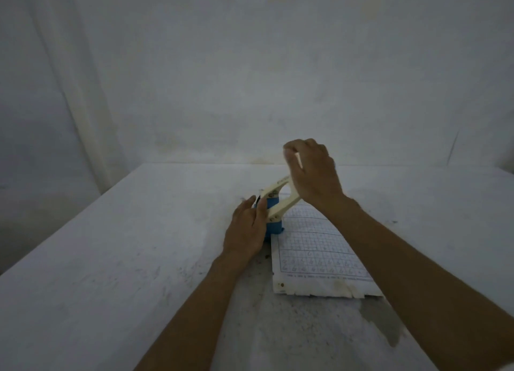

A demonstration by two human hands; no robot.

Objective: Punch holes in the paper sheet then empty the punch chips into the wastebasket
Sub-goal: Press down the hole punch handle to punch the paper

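A hole punch (274, 216) with a blue body and a cream lever stands on the white table (111, 259), at the far left corner of the paper sheet (314, 256). The lever is raised at a slant. My left hand (246, 231) wraps the blue body from the left. My right hand (313, 173) holds the upper end of the cream lever, fingers curled over it. The sheet is printed with a grid and handwritten marks, and its near edge is torn. No wastebasket is in view.
Small dark specks lie on the table near the sheet's left edge (264, 258). A grey stain (386, 326) marks the table in front of the sheet. A pale wall (250, 64) rises right behind the table's far edge.
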